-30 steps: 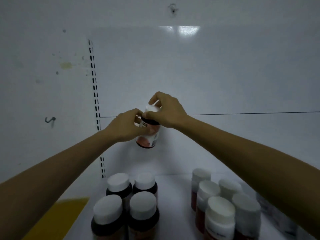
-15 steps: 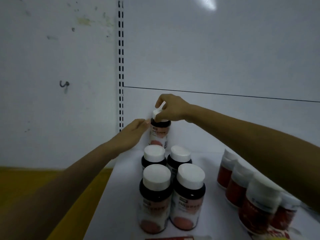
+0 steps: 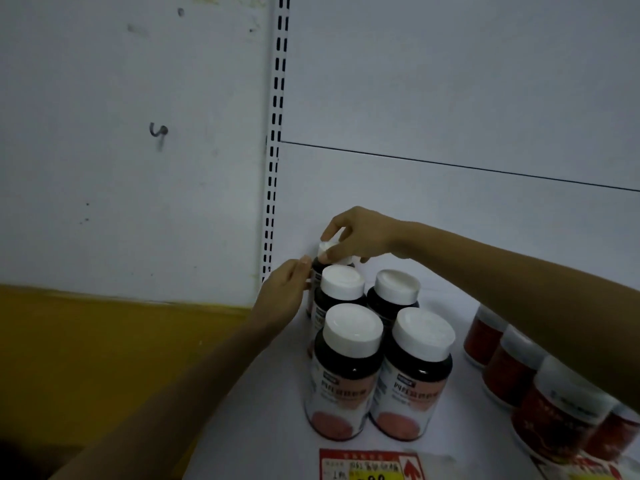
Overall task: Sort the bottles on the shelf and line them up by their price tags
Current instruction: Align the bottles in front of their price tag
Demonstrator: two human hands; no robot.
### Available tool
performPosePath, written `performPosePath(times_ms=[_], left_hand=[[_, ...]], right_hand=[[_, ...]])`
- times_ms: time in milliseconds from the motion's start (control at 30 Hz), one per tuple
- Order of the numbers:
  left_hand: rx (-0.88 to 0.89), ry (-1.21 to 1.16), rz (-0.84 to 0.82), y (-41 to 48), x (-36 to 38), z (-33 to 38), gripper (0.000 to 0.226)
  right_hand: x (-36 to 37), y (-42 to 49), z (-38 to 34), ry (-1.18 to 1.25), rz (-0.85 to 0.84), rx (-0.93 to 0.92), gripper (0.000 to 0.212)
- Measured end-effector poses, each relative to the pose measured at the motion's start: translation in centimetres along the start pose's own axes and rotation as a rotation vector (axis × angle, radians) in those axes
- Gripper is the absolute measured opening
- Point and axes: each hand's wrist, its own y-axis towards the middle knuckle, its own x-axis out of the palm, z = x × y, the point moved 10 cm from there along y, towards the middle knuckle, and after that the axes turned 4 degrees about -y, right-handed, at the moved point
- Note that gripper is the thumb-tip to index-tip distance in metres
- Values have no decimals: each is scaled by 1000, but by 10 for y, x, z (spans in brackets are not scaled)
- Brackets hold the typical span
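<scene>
White cap [image 3: 326, 247] is being pinched by the right hand [image 3: 363, 235], seating the far bottle [image 3: 317, 271] behind the left row [image 3: 346, 368]; the flat left hand [image 3: 284, 299] should be holding it square.

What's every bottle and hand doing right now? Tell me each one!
Back bottle: upright, capped, base hidden.
Right hand: pinches back bottle's cap.
Left hand: fingers straight, touching back bottle's side.
Four dark bottles: upright, capped, two by two.
Red bottles: upright, capped, in a row.
Price tag: lying flat, partly out of view.
</scene>
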Motion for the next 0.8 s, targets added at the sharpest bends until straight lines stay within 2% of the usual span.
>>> performPosePath(times_ms=[167, 333, 800], left_hand=[[51, -17, 72, -10, 1, -3, 31], [161, 142, 130, -18, -7, 3, 26], [159, 102, 66, -15, -2, -1, 36]], right_hand=[[1, -5, 2, -18, -28, -22, 39], [5, -10, 1, -45, -33, -55, 41], [3, -14, 0, -13, -18, -5, 39]])
